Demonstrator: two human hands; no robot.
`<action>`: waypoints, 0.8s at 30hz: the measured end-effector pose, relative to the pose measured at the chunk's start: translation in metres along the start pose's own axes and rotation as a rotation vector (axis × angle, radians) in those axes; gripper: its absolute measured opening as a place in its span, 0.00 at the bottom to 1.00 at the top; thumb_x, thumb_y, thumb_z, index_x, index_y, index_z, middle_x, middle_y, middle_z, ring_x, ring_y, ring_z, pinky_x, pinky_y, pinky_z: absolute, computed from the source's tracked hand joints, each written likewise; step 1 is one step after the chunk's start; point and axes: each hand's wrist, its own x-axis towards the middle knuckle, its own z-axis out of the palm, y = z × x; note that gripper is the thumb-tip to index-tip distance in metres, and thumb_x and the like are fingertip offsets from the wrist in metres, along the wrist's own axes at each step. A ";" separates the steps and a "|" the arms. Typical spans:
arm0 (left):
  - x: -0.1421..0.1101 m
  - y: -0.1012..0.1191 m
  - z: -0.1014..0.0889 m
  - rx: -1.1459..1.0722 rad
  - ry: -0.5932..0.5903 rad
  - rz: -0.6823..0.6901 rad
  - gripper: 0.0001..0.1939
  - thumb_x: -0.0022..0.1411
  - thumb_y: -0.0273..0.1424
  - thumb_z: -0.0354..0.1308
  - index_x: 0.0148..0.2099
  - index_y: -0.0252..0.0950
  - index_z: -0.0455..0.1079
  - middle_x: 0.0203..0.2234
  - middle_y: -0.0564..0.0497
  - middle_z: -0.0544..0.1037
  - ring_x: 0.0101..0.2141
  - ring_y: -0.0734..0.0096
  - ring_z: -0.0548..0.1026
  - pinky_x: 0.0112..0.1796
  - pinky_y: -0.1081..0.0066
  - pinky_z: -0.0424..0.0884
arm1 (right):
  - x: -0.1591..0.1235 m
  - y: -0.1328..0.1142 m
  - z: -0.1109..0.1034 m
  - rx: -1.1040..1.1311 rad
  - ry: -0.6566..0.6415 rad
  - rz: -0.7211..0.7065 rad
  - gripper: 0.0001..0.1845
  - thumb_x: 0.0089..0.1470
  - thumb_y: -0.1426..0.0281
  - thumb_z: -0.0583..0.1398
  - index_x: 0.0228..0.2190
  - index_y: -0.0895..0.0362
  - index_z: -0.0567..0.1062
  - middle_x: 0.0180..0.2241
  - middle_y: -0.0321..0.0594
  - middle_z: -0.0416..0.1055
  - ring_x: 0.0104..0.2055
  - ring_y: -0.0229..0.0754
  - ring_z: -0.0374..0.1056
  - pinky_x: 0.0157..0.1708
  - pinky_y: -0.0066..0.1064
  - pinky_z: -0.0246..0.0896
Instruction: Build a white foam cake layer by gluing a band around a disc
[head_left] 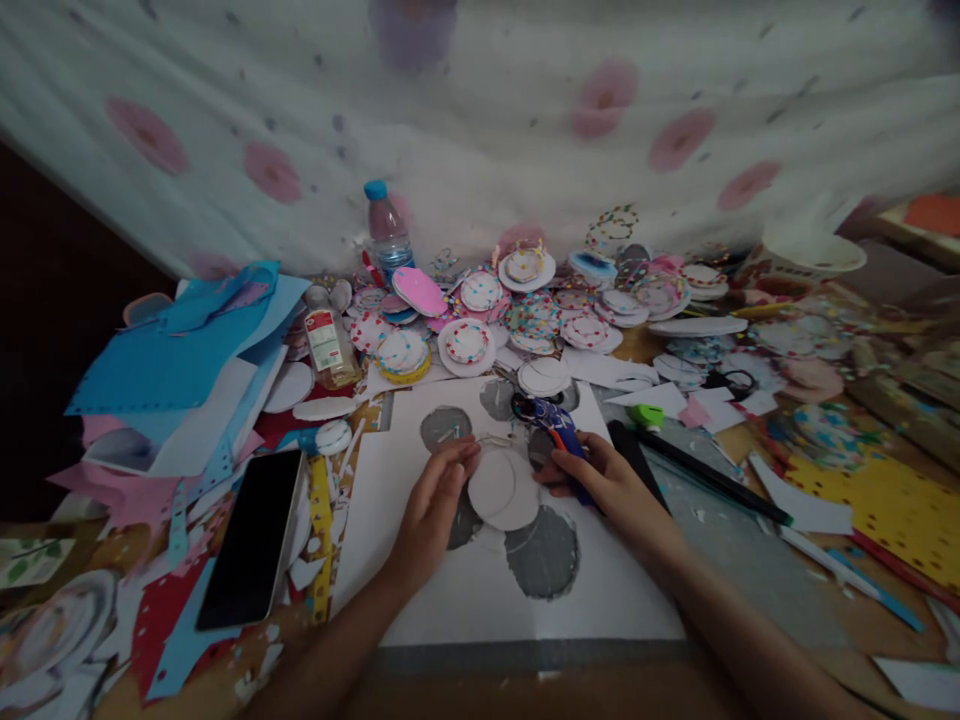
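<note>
My right hand (581, 468) is wrapped round a hole punch (559, 425) with blue handles and an orange part; its dark head points up and left. My left hand (437, 492) has its fingertips pressed together beside a round white paper piece (502, 488). A thin pale strip (495, 440) shows at those fingertips, too small to make out clearly. The round piece lies between both hands, above a white sheet (427, 600) with large round cut-outs. Grey mat shows through the cut-outs.
Decorated paper discs (466, 345) crowd the back with a water bottle (388, 235) and a glue bottle (328, 345). On the left are a phone (253, 540) and blue sheets (172, 360). A black pen-like stick (716, 478), cutter (847, 575) and yellow punched paper (877, 515) lie right.
</note>
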 end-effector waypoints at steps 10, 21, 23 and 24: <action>-0.002 0.011 -0.009 0.779 -0.194 0.319 0.21 0.62 0.32 0.56 0.56 0.40 0.62 0.51 0.42 0.67 0.53 0.57 0.66 0.52 0.56 0.65 | 0.000 0.001 0.000 0.010 -0.003 -0.005 0.17 0.44 0.57 0.66 0.31 0.52 0.67 0.26 0.37 0.78 0.33 0.48 0.76 0.36 0.39 0.74; 0.002 0.011 -0.012 1.111 -0.258 0.397 0.43 0.48 0.51 0.64 0.60 0.35 0.57 0.48 0.38 0.65 0.49 0.48 0.65 0.50 0.51 0.63 | 0.000 0.000 -0.001 -0.012 -0.013 -0.017 0.17 0.45 0.58 0.65 0.32 0.52 0.66 0.27 0.38 0.78 0.34 0.47 0.76 0.36 0.38 0.73; 0.003 0.010 -0.012 1.122 -0.248 0.390 0.41 0.49 0.51 0.63 0.59 0.35 0.58 0.47 0.39 0.66 0.48 0.49 0.65 0.49 0.52 0.63 | 0.000 -0.001 -0.001 -0.021 -0.015 -0.028 0.17 0.45 0.57 0.65 0.31 0.52 0.66 0.28 0.38 0.78 0.34 0.47 0.75 0.36 0.37 0.73; 0.003 0.010 -0.012 1.124 -0.244 0.385 0.40 0.49 0.51 0.63 0.58 0.35 0.59 0.46 0.40 0.67 0.48 0.49 0.65 0.48 0.52 0.63 | 0.000 -0.001 -0.001 -0.025 -0.013 -0.032 0.17 0.44 0.57 0.65 0.31 0.52 0.66 0.28 0.37 0.78 0.34 0.47 0.75 0.36 0.37 0.73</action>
